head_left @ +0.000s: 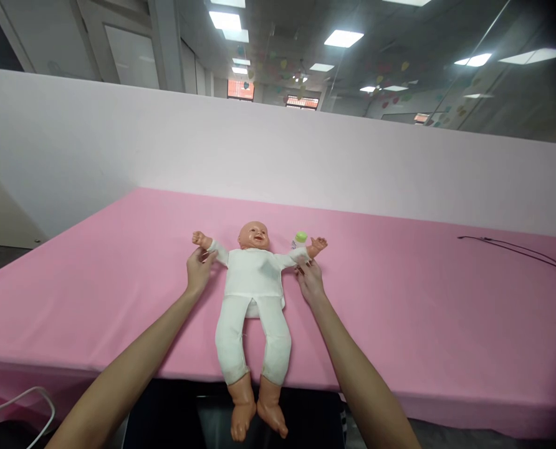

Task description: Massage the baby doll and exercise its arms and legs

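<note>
Doll (254,274) lies face up on the pink cloth (399,312) of the table, head toward the white wall (278,156), arms spread, bare feet hanging past the near edge. White top and trousers on it. Person's left hand (200,269) grips one sleeve just below the cuff, thumb and fingers closed on fabric; right hand (310,279) grips the other sleeve from its lower side, fingers curled. Small green-capped bottle (300,238) stands just behind that sleeve, partly hidden. Black cord (486,239) well apart, on the cloth at far right.
</note>
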`<state>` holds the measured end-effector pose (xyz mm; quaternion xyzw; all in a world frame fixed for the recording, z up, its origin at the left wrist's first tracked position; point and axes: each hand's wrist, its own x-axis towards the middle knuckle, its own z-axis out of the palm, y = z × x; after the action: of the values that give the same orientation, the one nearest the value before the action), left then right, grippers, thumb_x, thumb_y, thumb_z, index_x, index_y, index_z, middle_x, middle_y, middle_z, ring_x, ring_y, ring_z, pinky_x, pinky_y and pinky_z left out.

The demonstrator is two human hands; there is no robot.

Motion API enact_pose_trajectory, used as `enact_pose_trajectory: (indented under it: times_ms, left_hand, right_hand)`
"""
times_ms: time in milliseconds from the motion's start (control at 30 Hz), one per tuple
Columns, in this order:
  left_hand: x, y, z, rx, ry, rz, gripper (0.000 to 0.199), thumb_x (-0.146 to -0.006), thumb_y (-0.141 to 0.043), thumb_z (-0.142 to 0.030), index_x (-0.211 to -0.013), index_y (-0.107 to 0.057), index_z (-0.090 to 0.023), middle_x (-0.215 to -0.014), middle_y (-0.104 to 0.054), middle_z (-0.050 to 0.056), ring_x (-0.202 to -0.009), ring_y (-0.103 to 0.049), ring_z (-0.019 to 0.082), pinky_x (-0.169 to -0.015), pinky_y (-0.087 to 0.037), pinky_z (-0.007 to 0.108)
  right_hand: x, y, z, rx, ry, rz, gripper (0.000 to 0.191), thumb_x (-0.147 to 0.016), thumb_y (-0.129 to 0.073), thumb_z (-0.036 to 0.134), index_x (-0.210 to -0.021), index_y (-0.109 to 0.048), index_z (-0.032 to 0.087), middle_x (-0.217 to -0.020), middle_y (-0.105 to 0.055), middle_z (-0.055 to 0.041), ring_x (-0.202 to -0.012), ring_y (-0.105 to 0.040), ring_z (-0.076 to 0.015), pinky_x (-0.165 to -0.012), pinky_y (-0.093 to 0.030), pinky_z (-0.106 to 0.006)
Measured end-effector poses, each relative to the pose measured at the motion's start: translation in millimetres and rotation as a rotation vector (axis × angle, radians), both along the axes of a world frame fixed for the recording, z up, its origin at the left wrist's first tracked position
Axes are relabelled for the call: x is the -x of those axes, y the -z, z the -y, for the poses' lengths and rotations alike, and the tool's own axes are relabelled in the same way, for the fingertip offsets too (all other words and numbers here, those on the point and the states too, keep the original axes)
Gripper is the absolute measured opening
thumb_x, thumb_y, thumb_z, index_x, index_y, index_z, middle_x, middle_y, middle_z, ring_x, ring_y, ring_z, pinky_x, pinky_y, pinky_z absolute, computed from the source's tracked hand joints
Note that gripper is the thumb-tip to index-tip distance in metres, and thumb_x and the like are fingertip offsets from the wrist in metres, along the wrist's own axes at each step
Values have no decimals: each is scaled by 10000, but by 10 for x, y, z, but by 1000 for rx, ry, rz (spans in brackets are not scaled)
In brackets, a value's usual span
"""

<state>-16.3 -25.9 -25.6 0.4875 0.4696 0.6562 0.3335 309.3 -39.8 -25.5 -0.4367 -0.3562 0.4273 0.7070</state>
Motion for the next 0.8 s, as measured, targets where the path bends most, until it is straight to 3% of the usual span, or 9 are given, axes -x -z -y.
enact_pose_trajectory:
  times_ms: [67, 167, 267, 367, 467, 533, 667, 733, 800]
  left_hand:
    - [-39, -18, 48, -95, 45, -178, 229, -878, -708, -377, -997, -752, -187, -960, -756, 85, -864, -676, 235, -729, -552, 330]
    - [-71, -8, 89, -245, 170, -441, 213, -921, -646, -301, -1069, -785, -237, -1119, -769, 91, -1026, -680, 267, -823, -563, 379]
    - [-59, 29, 70, -412, 233, -651, 249, -936, -598, -226, -1067, -802, -283, -1176, -764, 78, -1148, -658, 280, -951, -542, 448]
    - [-36, 49, 54, -462, 228, -716, 255, -947, -585, -209, -1060, -800, -288, -1153, -769, 73, -1123, -669, 273, -955, -538, 450]
    - [-36, 41, 75, -390, 163, -635, 206, -944, -623, -265, -1077, -781, -264, -1166, -766, 80, -1093, -677, 266, -922, -542, 413]
    - [-47, 26, 83, -276, 71, -513, 162, -923, -663, -322, -1011, -767, -236, -1055, -773, 78, -978, -688, 254, -838, -547, 372]
    - [-30, 8, 24, -34, -46, -64, 222, -841, -744, -400, -898, -708, -189, -876, -724, 55, -801, -663, 212, -739, -536, 324]
    - [5, 10, -24, 86, -76, 145, 298, -792, -783, -446, -851, -669, -177, -830, -690, 47, -735, -641, 190, -690, -527, 312]
    - [38, 11, -56, 150, -90, 231, 344, -764, -800, -480, -802, -640, -178, -779, -656, 33, -674, -610, 170, -639, -507, 297]
  right_hand:
    - [49, -79, 49, -71, -79, 135, 405, -665, -921, 374, -1004, -742, 245, -995, -755, -30, -888, -695, -204, -774, -598, -321]
    - [110, -157, 127, -129, -256, 399, 287, -677, -863, 268, -957, -807, 244, -1231, -737, -68, -1168, -661, -271, -948, -565, -377]
    - [146, -169, 178, -136, -409, 578, 201, -722, -758, 229, -900, -845, 265, -1297, -706, -77, -1231, -639, -280, -943, -554, -370]
    - [161, -159, 185, -144, -417, 609, 233, -728, -729, 218, -916, -854, 275, -1309, -697, -76, -1241, -637, -279, -932, -554, -365]
    - [151, -157, 157, -126, -300, 513, 281, -704, -801, 247, -982, -836, 265, -1281, -724, -69, -1213, -647, -277, -949, -552, -373]
    - [119, -149, 125, -96, -185, 384, 360, -680, -864, 280, -1034, -807, 246, -1160, -765, -56, -1099, -680, -251, -920, -561, -361]
    - [-8, -92, 43, 1, -51, 60, 367, -675, -915, 388, -945, -748, 203, -784, -720, 4, -670, -627, -147, -641, -546, -275]
    - [-74, -51, 3, 53, -36, -81, 366, -675, -919, 408, -913, -721, 211, -725, -683, 16, -600, -592, -131, -562, -528, -256]
    - [-114, -19, -25, 99, -32, -155, 358, -680, -915, 403, -903, -697, 228, -727, -674, 15, -597, -601, -138, -530, -534, -254]
